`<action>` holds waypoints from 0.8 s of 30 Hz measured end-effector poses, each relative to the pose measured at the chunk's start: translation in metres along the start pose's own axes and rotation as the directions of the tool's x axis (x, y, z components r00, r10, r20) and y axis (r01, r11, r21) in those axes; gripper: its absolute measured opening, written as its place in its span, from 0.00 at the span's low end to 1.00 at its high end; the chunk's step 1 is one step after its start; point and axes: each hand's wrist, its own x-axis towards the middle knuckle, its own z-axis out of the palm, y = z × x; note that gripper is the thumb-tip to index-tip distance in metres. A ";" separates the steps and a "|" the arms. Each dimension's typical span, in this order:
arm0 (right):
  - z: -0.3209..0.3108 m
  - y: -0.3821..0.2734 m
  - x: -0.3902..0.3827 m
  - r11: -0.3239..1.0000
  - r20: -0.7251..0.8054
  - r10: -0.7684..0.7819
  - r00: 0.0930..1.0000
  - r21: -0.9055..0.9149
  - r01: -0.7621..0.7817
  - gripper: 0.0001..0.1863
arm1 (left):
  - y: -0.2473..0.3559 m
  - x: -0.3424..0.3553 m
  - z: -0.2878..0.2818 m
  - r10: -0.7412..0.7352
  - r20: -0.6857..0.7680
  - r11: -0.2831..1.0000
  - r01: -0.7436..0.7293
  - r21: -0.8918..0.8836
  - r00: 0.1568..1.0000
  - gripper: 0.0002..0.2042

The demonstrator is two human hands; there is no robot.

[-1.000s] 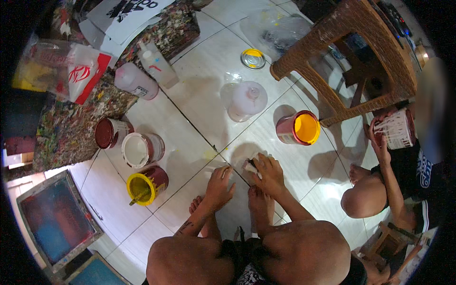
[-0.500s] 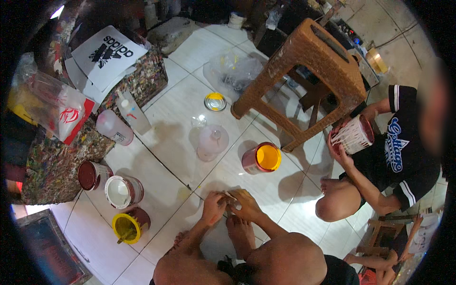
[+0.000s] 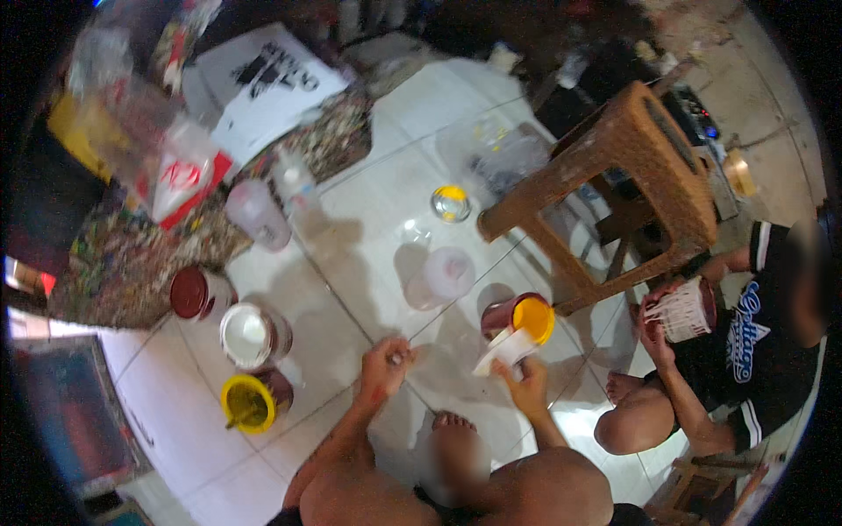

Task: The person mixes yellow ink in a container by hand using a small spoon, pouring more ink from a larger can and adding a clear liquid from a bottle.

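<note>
1. The left hand [image 3: 383,368] is bare, its finer detail softened by blur.
2. The right hand [image 3: 526,381] is bare too.
3. The left forearm [image 3: 340,438] and right forearm [image 3: 547,431] are uncovered, tapering toward the wrists; any fine skin markings are too blurred to read.
4. The left knee [image 3: 355,491] and right knee [image 3: 557,482] are bare, broad and rounded.
5. Near-black clothing [image 3: 628,515] shows beside the legs.
6. One foot [image 3: 454,422] is bare, toes visible, the rest blurred.

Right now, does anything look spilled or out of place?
Mildly: a yellow-smeared lid lies loose on the floor, apart from the yellow-paint pot, and drips streak the co-worker's pot. No spill stands out.
</note>
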 end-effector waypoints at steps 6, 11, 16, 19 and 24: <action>-0.054 -0.045 0.121 0.991 -0.146 -0.119 0.982 0.039 0.126 0.08 | 0.036 0.100 -0.009 0.314 -0.147 0.917 -0.260 0.304 0.938 0.16; -0.024 -0.035 0.239 0.880 0.247 -0.212 0.946 -0.373 0.295 0.17 | 0.052 0.196 -0.008 0.643 0.025 0.622 -0.541 0.566 0.765 0.21; 0.038 -0.013 0.291 0.784 0.573 -0.009 0.820 -0.505 0.361 0.17 | 0.040 0.231 0.001 0.453 0.348 0.371 -0.528 0.764 0.821 0.14; 0.050 -0.001 0.304 0.836 0.634 -0.016 0.773 -0.416 0.359 0.17 | 0.042 0.239 -0.003 0.459 0.363 0.389 -0.551 0.738 0.811 0.10; 0.082 -0.011 0.331 0.989 0.621 -0.148 0.770 0.112 0.100 0.17 | 0.044 0.239 -0.014 0.400 -0.152 0.907 -0.366 0.209 0.904 0.07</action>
